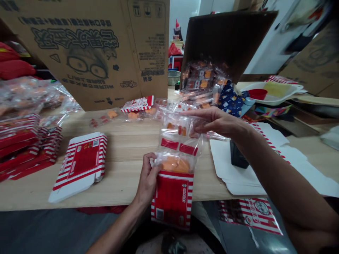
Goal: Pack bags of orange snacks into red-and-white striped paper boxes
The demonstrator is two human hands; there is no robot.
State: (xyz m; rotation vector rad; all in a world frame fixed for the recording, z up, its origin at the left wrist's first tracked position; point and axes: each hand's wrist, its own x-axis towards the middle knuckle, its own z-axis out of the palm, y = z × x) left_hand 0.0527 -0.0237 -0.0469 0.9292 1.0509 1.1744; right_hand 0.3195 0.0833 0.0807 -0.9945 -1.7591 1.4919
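My left hand (147, 178) grips the open top of a red-and-white striped box (172, 199), held upright at the near edge of the wooden table (124, 148). A clear plastic bag (178, 141) holding orange and red pieces stands half inside the box. My right hand (215, 121) pinches the bag's upper right edge above the box. Both hands are closed on what they hold.
A stack of flat striped boxes (81, 165) lies to the left, with more striped packs (23, 148) at the far left. Loose filled bags (201, 83) pile up behind. A large cardboard carton (90, 49) stands at the back. White flat sheets (246, 165) lie to the right.
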